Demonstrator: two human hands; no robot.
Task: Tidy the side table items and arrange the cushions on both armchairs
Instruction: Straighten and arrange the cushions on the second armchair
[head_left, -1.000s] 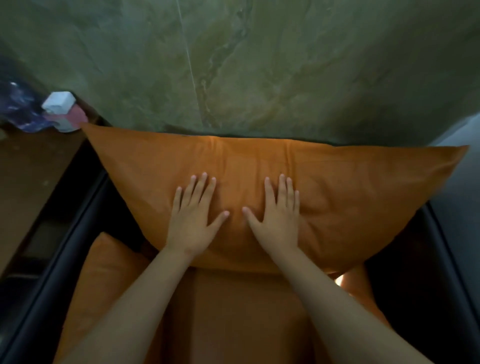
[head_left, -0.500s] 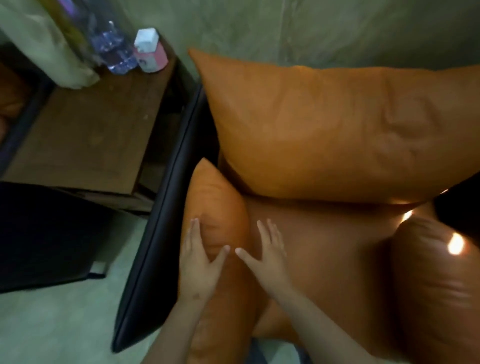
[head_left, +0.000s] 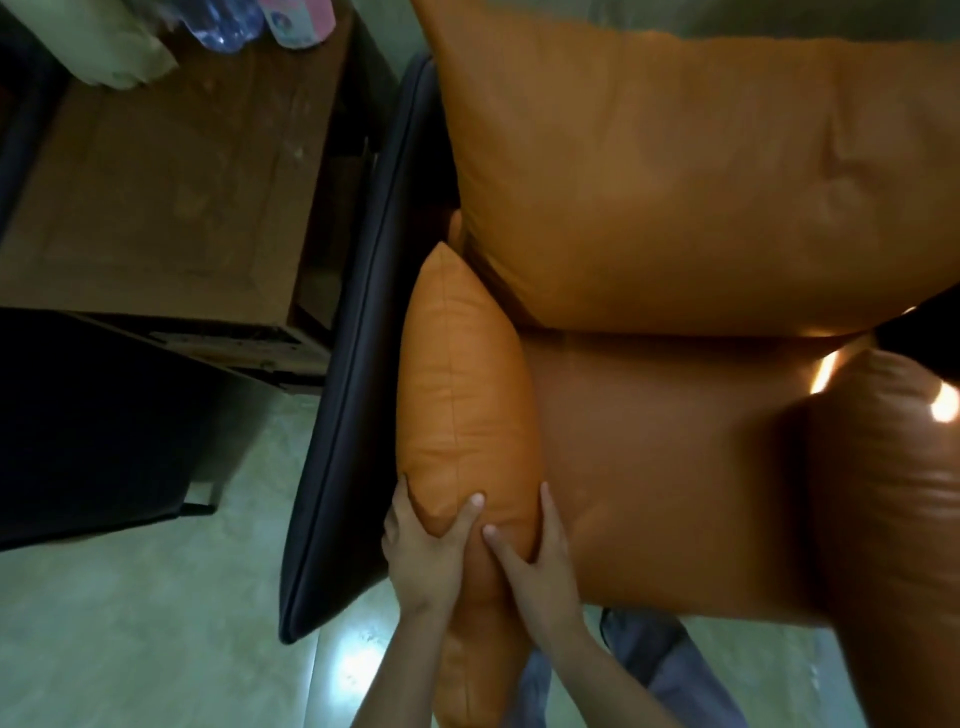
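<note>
A narrow orange side cushion (head_left: 462, 395) stands on edge along the left inside of the armchair, against its dark armrest (head_left: 358, 364). My left hand (head_left: 423, 551) grips its near end from the left, thumb curled onto the top. My right hand (head_left: 535, 558) grips the same end from the right, fingers down between cushion and seat. A big orange back cushion (head_left: 691, 171) leans upright at the back. The brown seat cushion (head_left: 670, 467) lies below it. Another brown side cushion (head_left: 893, 499) stands at the right.
A wooden side table (head_left: 156, 171) stands left of the armchair. At its far edge are a pink-and-white small container (head_left: 298, 18), a crumpled clear plastic bottle (head_left: 223, 26) and a pale cloth (head_left: 104, 52). A second dark armchair (head_left: 88, 426) sits at left. Glossy floor lies below.
My hands went from the back cushion to the left side cushion. Half a second ago they lay flat on it; now both grip its near end. The view has moved closer.
</note>
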